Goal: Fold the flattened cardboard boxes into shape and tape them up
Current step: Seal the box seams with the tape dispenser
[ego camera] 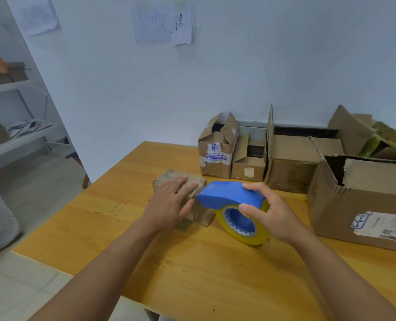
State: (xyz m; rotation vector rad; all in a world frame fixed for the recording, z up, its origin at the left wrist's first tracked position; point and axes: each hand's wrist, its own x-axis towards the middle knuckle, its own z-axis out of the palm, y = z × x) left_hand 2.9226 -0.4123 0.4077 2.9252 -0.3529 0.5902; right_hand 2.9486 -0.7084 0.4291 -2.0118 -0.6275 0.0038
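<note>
Your left hand [172, 200] lies flat, fingers straight, on small box [180, 191] mid-table [127, 191]. Your right hand [267, 215] grips blue tape dispenser [233, 196], nose touching box's right edge. Open boxes [292, 163] line far edge; bare wood near you.

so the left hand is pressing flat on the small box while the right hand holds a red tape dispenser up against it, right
Not quite: the tape dispenser is blue, not red, carrying a yellow roll. The head view shows the rest as you say: the left hand presses flat on the small box while the right hand holds the dispenser against it.
</note>
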